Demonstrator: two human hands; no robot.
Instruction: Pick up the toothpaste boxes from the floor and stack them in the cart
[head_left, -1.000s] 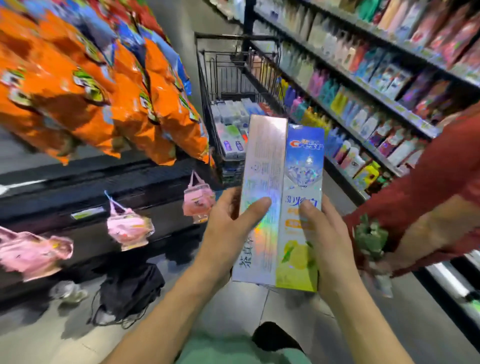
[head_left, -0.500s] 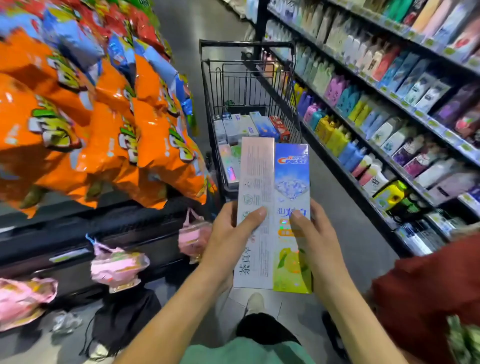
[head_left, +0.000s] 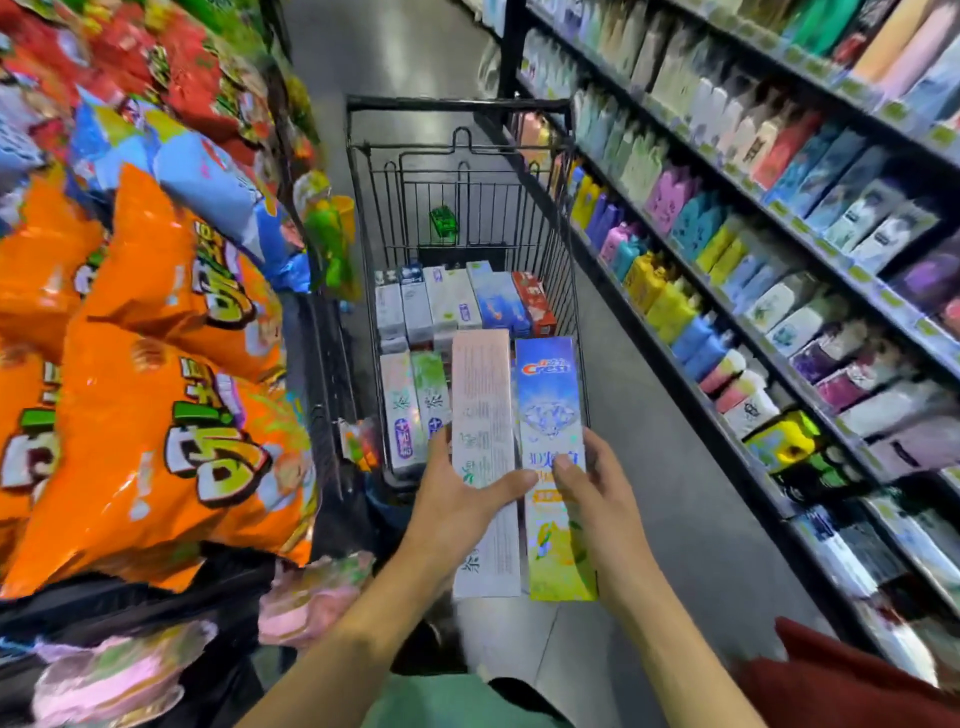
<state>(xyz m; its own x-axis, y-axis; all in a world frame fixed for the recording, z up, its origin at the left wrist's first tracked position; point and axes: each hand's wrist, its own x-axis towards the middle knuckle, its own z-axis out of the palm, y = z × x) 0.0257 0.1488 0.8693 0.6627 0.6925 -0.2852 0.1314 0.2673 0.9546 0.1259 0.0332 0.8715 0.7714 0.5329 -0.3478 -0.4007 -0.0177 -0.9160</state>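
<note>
The left hand (head_left: 457, 499) holds a pale pink toothpaste box (head_left: 483, 457), thumb curled across its front; the right hand (head_left: 597, 499) holds a blue and yellow Crest box (head_left: 553, 415) the same way. Both boxes are upright and side by side, touching, raised over the near end of the black wire cart (head_left: 457, 104). Inside the cart, more toothpaste boxes (head_left: 452, 301) lie flat in rows along its bottom. Orange snack bags (head_left: 145, 415) hang left of the cart; stocked shelves (head_left: 779, 234) run along its right.
</note>
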